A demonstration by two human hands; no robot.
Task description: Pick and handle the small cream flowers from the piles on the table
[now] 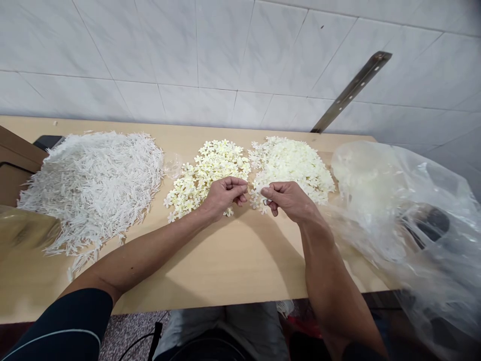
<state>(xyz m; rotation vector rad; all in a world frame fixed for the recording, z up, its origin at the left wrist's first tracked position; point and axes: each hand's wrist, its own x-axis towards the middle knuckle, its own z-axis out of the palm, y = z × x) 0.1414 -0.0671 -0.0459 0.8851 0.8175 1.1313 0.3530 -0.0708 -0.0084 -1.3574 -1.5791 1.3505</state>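
Desk (233, 271) carrying three heaps

Far left: white strands (101, 175). Next: yellow-centred flowers (214, 163), left hand (225, 196) at their near edge, grip pinched together. Then right hand (288, 199), likewise pinched, before paler flowers (298, 163); any held piece cannot be made out. Far right: clear plastic bag (398, 200).

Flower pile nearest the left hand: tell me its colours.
The flower pile is creamy white with yellow centres, best seen in the head view.
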